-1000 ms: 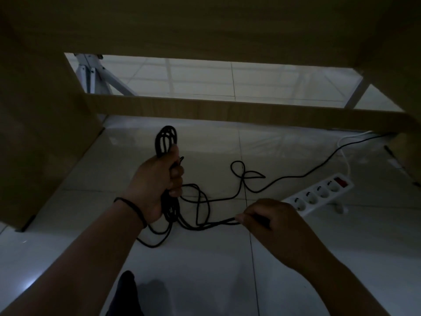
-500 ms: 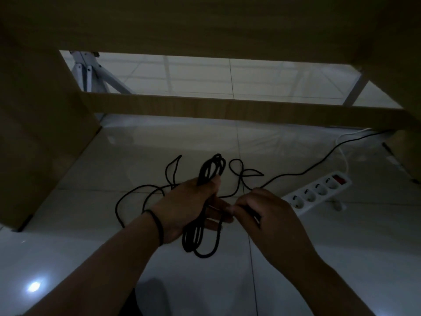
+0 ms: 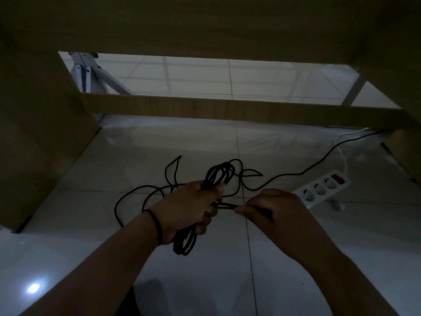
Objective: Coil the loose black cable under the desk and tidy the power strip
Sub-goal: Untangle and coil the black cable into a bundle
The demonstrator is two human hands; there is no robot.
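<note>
A: What is hard to make out?

B: The black cable (image 3: 282, 176) runs off under the desk's right panel (image 3: 407, 153), its end hidden; the dim light blurs the fingers.

A: The hands?

B: The left hand (image 3: 191, 208) grips the coiled bundle (image 3: 218, 176) above the floor (image 3: 91, 247); the right hand (image 3: 271, 208) pinches a strand just beside it. The power strip (image 3: 323, 188) lies right of them.

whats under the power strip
Only the white tiled floor shows beneath the power strip. Its near end is hidden behind the right hand.
</note>
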